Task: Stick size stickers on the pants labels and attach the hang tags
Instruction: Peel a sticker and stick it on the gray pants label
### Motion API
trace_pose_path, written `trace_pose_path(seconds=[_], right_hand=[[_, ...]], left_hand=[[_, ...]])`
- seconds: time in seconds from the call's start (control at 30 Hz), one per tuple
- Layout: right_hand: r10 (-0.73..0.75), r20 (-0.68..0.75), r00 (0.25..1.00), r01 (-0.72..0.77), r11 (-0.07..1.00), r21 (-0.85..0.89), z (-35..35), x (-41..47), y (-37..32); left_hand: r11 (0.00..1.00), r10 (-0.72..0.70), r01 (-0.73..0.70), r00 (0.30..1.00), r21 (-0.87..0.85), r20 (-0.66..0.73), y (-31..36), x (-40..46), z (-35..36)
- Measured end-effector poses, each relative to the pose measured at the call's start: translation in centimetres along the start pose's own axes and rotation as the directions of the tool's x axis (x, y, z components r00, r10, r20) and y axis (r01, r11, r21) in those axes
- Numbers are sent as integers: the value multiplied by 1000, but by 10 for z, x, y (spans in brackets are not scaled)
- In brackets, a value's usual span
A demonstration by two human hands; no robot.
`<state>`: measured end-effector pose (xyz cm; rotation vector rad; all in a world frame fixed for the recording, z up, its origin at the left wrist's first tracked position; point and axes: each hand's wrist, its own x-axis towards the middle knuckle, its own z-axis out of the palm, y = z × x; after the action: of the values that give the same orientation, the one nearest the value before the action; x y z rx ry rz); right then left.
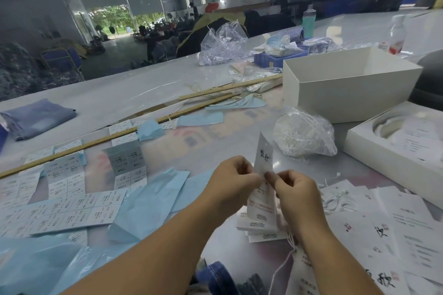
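Observation:
A white hang tag [263, 158] with black brush writing stands upright between my hands above the table. My left hand [233, 178] pinches its left edge and my right hand [293, 187] pinches its right edge, fingers curled. Beneath them lies a small stack of white hang tags [259, 227]. Sheets of size stickers [67, 213] cover the table at the left, among blue backing papers [148, 208]. More hang tags [383, 230] with strings are spread at the right. Folded blue denim pants [36, 117] lie far left, and a denim edge [220, 275] shows at the bottom.
Two wooden rulers [215, 92] cross the table's middle. A clear bag of white strings [304, 135] sits right of centre. An open white box [347, 84] and a white lid tray [395, 141] stand at the right. Plastic bags, a blue bin and bottles lie beyond.

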<state>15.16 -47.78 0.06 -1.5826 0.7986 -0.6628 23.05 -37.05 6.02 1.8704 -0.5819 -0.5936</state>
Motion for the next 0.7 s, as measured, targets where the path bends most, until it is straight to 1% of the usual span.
trace_pose_path(seconds=[0.07, 0.1, 0.17, 0.3, 0.37, 0.43, 0.5, 0.57, 0.63, 0.7], right_hand=[[41, 57, 997, -49, 988, 144, 0, -2, -4], [38, 91, 995, -54, 982, 180, 0, -4, -7], [-6, 133, 991, -22, 979, 204, -1, -9, -13], [-58, 168, 984, 22, 978, 206, -9, -22, -30], [-46, 212, 976, 3, 980, 198, -14, -29, -39], [-25, 284, 958, -45, 970, 237, -19, -37, -52], [-39, 347, 937, -65, 957, 284, -26, -46, -70], [-70, 351, 934, -42, 953, 300, -33, -55, -86], [-99, 356, 929, -13, 954, 301, -39, -65, -100], [-114, 381, 917, 3, 960, 281, -43, -78, -112]], left_hand=[[998, -20, 21, 999, -67, 30, -3, 1, -2], [994, -20, 23, 999, -108, 28, -4, 2, -3], [991, -18, 20, 1000, -135, 14, -2, 1, -8], [998, 2, -4, 999, -67, -33, 12, -6, -17], [999, 18, -20, 999, -46, -48, 24, -14, -23], [998, 20, -20, 1000, -67, -6, 37, -24, -28], [997, 18, -12, 996, -72, 82, 50, -38, -32], [997, 35, -22, 987, -79, 159, 61, -55, -37], [995, 61, -46, 980, -84, 191, 70, -75, -43], [997, 74, -68, 980, -40, 185, 76, -96, -51]])
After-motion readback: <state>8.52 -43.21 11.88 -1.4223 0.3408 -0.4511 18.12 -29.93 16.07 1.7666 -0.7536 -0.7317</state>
